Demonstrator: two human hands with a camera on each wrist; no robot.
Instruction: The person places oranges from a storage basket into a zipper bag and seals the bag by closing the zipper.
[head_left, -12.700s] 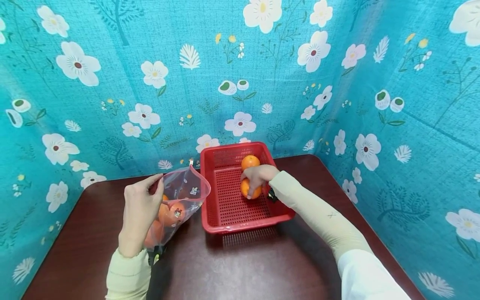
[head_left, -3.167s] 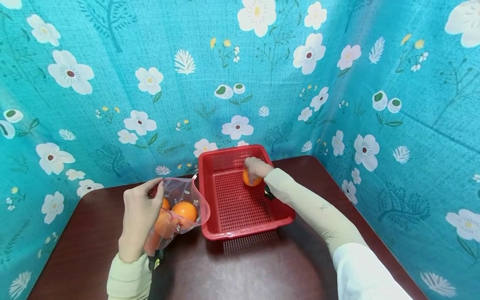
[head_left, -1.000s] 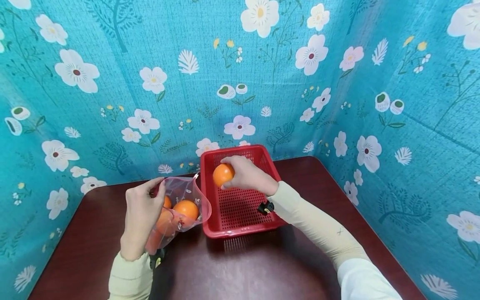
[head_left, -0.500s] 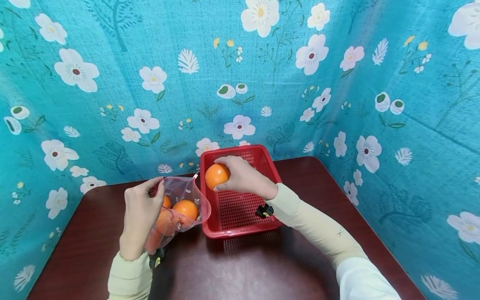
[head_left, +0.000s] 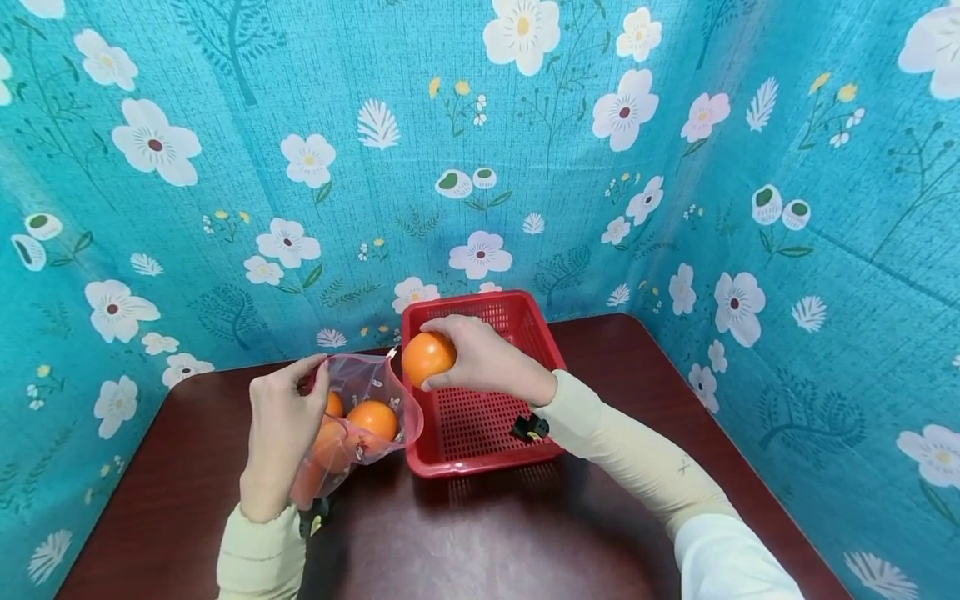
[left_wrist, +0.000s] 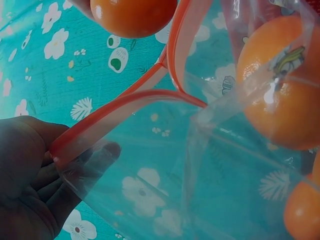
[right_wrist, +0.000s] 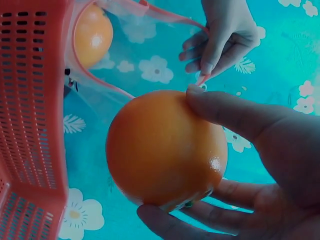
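Note:
My left hand (head_left: 285,425) pinches the pink-red rim of a clear zip bag (head_left: 382,383) at one corner, and the bag's mouth gapes toward the right. Several oranges lie inside the bag; one orange (left_wrist: 280,82) shows through the film in the left wrist view. In my right hand (head_left: 487,358) is another orange (right_wrist: 165,150), gripped between thumb and fingers. That orange is above the left rim of the red basket (head_left: 480,460), just right of the bag's opening and apart from it. No fruit shows in the visible part of the basket.
The basket stands on a dark brown table (head_left: 510,533) close to the back edge. A blue flowered cloth (head_left: 420,183) hangs behind the table and along its right side. Small dark wrist cameras are strapped under both wrists.
My right hand has lifted the last visible orange out of the basket and carried it left toward the bag. Earlier, two oranges sat in the basket. My left hand stays at the bag's rim.

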